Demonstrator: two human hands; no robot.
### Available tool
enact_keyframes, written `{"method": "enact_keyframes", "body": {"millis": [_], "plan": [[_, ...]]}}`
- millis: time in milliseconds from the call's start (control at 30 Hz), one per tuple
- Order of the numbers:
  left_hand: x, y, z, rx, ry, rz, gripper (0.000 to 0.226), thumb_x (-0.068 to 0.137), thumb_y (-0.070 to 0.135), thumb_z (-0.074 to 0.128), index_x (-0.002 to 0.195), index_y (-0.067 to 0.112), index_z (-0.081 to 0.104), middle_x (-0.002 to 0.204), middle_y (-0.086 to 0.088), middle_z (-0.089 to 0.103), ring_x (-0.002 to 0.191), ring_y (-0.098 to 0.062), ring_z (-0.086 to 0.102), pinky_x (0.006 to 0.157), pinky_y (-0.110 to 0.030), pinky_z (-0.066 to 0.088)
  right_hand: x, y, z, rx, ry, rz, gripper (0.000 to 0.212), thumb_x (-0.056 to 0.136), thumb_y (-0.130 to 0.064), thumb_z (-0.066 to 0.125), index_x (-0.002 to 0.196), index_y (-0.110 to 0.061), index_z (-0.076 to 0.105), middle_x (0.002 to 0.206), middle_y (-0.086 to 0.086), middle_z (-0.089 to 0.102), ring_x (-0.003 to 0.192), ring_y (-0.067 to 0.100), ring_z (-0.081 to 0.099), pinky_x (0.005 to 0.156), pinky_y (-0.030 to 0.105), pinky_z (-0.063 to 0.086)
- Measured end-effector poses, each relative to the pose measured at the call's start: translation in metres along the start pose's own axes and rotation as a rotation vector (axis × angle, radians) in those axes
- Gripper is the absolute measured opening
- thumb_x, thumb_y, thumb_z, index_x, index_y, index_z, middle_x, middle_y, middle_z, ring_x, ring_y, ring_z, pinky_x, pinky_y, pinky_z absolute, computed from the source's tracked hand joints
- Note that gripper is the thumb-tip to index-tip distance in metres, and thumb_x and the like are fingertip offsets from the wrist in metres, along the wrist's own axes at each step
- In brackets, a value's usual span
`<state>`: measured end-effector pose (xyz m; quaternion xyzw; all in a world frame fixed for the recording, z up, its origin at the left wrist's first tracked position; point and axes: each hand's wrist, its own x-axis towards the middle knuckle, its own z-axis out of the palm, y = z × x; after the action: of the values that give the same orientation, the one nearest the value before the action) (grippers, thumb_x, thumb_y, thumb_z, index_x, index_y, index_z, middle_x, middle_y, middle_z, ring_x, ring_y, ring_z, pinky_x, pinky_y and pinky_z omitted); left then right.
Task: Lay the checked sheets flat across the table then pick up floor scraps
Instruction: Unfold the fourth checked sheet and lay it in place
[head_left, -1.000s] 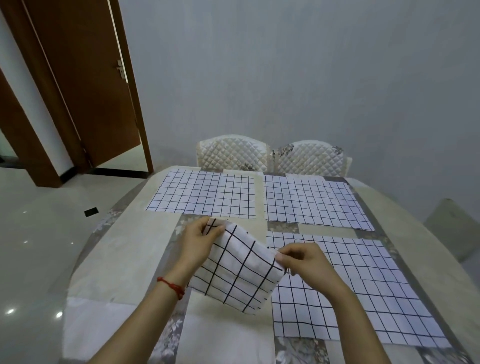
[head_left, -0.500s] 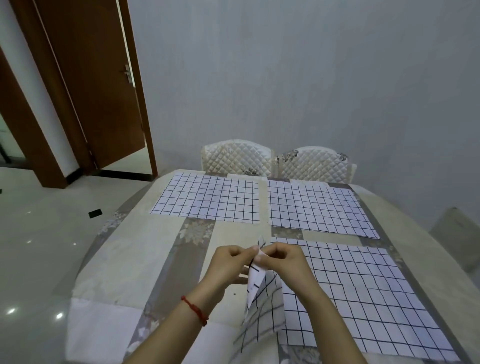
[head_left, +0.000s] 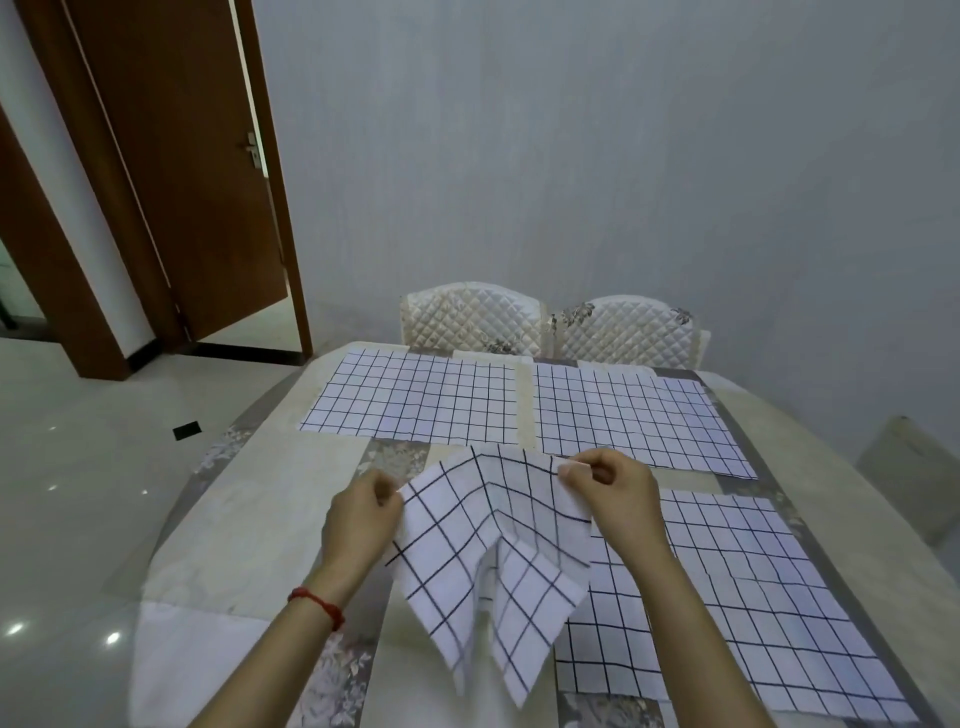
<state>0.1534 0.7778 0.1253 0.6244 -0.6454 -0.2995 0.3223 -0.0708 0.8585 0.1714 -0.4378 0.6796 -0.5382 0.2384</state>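
Note:
A white checked sheet (head_left: 483, 561) with black grid lines hangs creased in the air over the near middle of the table (head_left: 249, 519). My left hand (head_left: 361, 514) pinches its left top corner and my right hand (head_left: 613, 493) pinches its right top corner, with the middle fold peaking between them. Three more checked sheets lie flat on the table: one at the far left (head_left: 415, 400), one at the far right (head_left: 634, 415), one at the near right (head_left: 737, 597). A small dark scrap (head_left: 187, 430) lies on the floor to the left of the table.
Two quilted cream chairs (head_left: 472, 317) stand at the table's far edge against the grey wall. Another chair (head_left: 914, 467) is at the right. A brown door (head_left: 171, 171) stands open at the left beyond the glossy pale floor (head_left: 67, 493).
My hands, close together half a second ago on the folded sheet, have pulled apart, so the sheet has partly spread open between them.

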Motion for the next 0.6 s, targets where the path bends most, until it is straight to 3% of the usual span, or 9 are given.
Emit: {"method": "enact_keyframes", "body": {"millis": [100,200,267,367,467,600], "plan": [[-0.004,0.015,0.008,-0.02,-0.066,0.194,0.037,0.083,0.02,0.062,0.119,0.014,0.055,0.121,0.0,0.059,0.114,-0.017,0.053,0.094,-0.029,0.041,0.002,-0.012,0.004,-0.088,-0.126,-0.114,0.015,0.076,-0.014,0.068,0.065,-0.023,0.066,0.064,-0.016,0.066,0.065,-0.004,0.058,0.06,0.004,0.043],[-0.013,0.049,0.017,-0.065,-0.231,0.455,0.046,0.081,0.027,0.066,0.125,0.023,0.051,0.123,0.016,0.049,0.116,0.0,0.041,0.097,-0.016,0.03,0.001,-0.021,0.012,-0.178,-0.255,-0.207,0.018,0.076,-0.016,0.069,0.064,-0.028,0.066,0.072,-0.016,0.068,0.07,0.002,0.06,0.064,0.01,0.045],[-0.013,0.064,0.021,-0.11,-0.328,0.525,0.037,0.079,0.026,0.067,0.116,0.023,0.059,0.117,0.014,0.059,0.111,0.0,0.049,0.091,-0.009,0.034,-0.001,-0.025,0.014,-0.179,-0.288,-0.241,0.02,0.076,-0.015,0.069,0.064,-0.03,0.066,0.068,-0.016,0.068,0.068,0.002,0.06,0.064,0.011,0.045],[-0.01,0.076,0.02,-0.193,-0.422,0.51,0.009,0.08,0.021,0.067,0.086,0.016,0.07,0.086,0.004,0.071,0.086,-0.006,0.061,0.079,-0.017,0.044,-0.004,-0.029,0.007,-0.095,-0.273,-0.216,0.01,0.075,-0.02,0.069,0.069,-0.029,0.068,0.077,-0.004,0.071,0.074,0.009,0.064,0.07,0.023,0.05],[-0.004,0.08,0.017,-0.313,-0.365,0.431,0.013,0.08,0.015,0.066,0.067,0.018,0.066,0.066,-0.003,0.062,0.066,-0.013,0.055,0.065,-0.027,0.042,-0.004,-0.024,-0.007,-0.091,-0.257,-0.151,0.007,0.073,-0.021,0.071,0.072,-0.027,0.068,0.071,-0.003,0.068,0.069,0.01,0.062,0.066,0.025,0.049],[0.004,0.082,0.003,-0.444,-0.235,0.344,0.017,0.083,0.011,0.062,0.066,0.015,0.064,0.067,-0.009,0.057,0.066,-0.016,0.049,0.063,-0.027,0.037,-0.012,-0.002,-0.026,-0.157,-0.334,-0.009,0.013,0.074,-0.017,0.071,0.066,-0.008,0.066,0.058,-0.006,0.057,0.056,0.007,0.052,0.056,0.019,0.041]]}}
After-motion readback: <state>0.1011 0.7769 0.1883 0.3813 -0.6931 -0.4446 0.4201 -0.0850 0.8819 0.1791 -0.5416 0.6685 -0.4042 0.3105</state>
